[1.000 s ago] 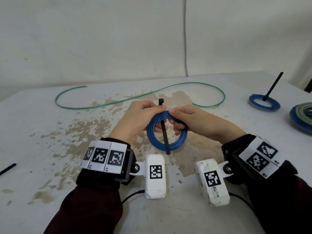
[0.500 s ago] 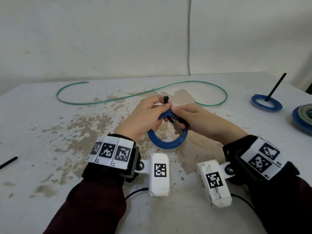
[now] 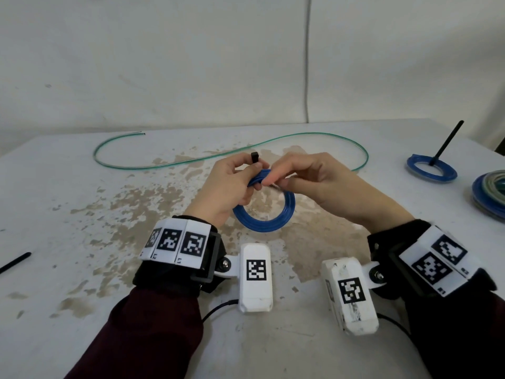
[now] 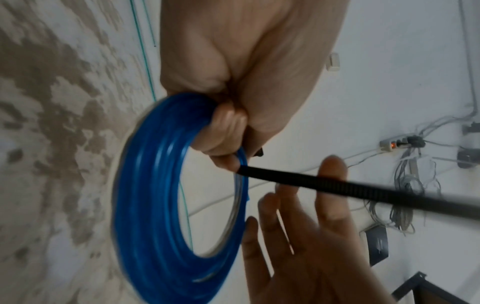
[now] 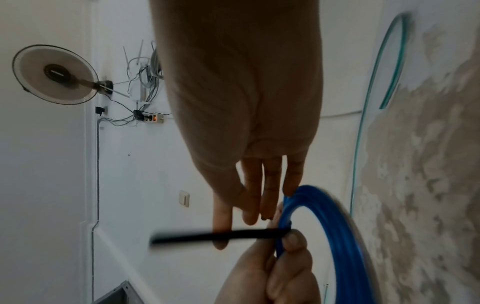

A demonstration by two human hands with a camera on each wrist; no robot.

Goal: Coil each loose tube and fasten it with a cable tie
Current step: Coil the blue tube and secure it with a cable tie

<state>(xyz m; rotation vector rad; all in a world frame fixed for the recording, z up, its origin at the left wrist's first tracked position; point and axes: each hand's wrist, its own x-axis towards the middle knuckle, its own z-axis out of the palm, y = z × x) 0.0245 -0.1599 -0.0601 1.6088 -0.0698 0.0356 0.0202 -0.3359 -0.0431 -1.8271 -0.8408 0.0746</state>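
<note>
You are holding the blue coil [image 3: 263, 214] above the middle of the surface [image 3: 68, 310], and your left hand [image 3: 226, 187] is gripping its far rim together with the black tie [image 4: 337, 186], fingers clenched around both. The tie head [image 3: 254, 157] is sticking up above your left thumb. Your right hand [image 3: 322, 184] is reaching for the tie's tail; its fingers [image 5: 249, 197] are nearly straight and released, lying against the strap but not yet pinching it.

I am judging that this coil is wound but not fastened: the tail is pointing out free and is not in the head.

At 3 o'clock a tied blue coil [image 3: 430, 170] is lying with its tie standing up, and beside it a stack of coils [image 3: 492, 192] at the edge, so part of the work is looking done. At 12 o'clock the green tube [image 3: 273, 140] is lying loose in a long curve, waiting for coiling. A spare tie [image 3: 15, 262] is lying at 9 o'clock.

The tube is looking smooth, glossy and springy; the tie is a flat ribbed strap; the surface is white with worn brown patches.
</note>
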